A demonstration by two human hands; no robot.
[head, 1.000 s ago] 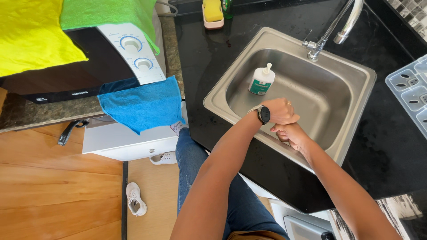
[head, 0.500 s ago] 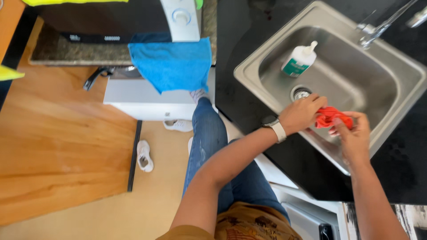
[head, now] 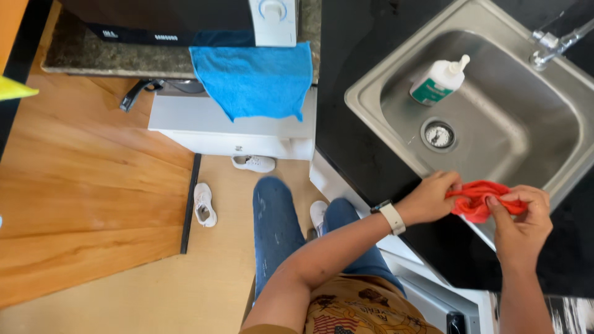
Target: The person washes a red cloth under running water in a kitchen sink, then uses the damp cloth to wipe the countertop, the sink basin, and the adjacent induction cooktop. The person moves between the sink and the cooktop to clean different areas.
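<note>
Two hands grip one red cloth (head: 481,199) over the near rim of the steel sink (head: 365,99): left hand (head: 429,199) fingers clenched on its left end, right hand (head: 521,224) fingers pinching the right. Soap bottle (head: 438,80) lies in the basin, well apart.

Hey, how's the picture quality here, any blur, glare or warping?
Head view: bright daylight, glare on the steel sink wall; the red cloth and both hands, left hand and right hand, read fairly sharp; the knee in jeans is motion-smeared; wide-angle lens bends the counter edge.
</note>
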